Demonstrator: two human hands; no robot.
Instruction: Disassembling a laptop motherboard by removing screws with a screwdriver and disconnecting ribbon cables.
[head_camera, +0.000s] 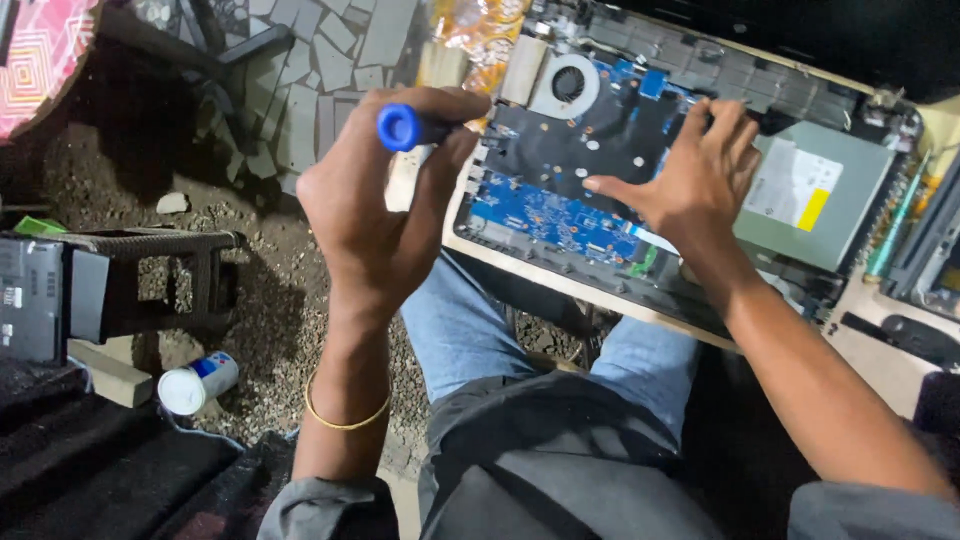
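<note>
Both forearms bare, grey sleeves pushed up near the elbows. Thin gold bangle on the left wrist, plain, no stones. Left hand and right hand: no rings, no gloves, no watch. Grey shirt, loose and creased at the waist. Light blue jeans, faded at the knees. Face, shoes not in view.

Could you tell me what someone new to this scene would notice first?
Likely the opened laptop at the top centre, its blue circuit board and round fan laid bare. The right hand presses flat on it, while the left hand grips a blue-handled screwdriver at its left edge.
</note>
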